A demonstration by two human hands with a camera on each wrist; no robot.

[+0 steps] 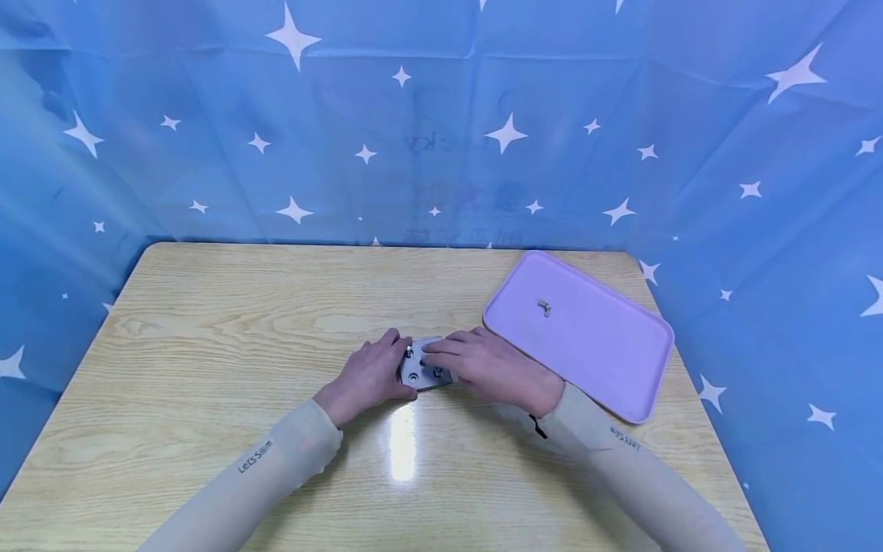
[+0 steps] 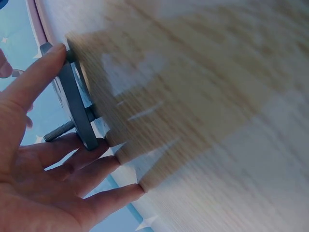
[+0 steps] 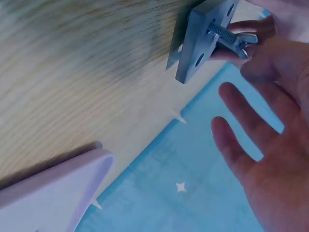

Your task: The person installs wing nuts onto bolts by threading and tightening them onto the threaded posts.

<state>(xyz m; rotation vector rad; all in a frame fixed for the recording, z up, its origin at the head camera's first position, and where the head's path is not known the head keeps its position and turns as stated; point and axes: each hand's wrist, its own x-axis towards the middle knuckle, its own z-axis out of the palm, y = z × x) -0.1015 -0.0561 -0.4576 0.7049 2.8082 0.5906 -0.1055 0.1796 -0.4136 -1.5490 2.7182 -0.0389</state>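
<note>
A grey metal plate (image 1: 426,376) with round holes stands slightly off the tabletop, bolts sticking up from it. My left hand (image 1: 371,373) grips its left edge between thumb and fingers. Close to those fingers, a threaded bolt (image 2: 59,131) rises from the plate, and dark bolt heads show beneath it. A wing nut (image 3: 241,44) sits near the top of one bolt in the right wrist view. My right hand (image 1: 493,366) reaches over the plate from the right, its thumb and a finger at the wing nut, the other fingers spread. The exact contact is partly hidden.
A purple tray (image 1: 593,345) lies right of the plate, close to my right forearm. A few small metal pieces (image 1: 545,307) rest in it. The wooden table (image 1: 241,322) ends at a blue star-patterned curtain (image 1: 441,100) behind and on the sides.
</note>
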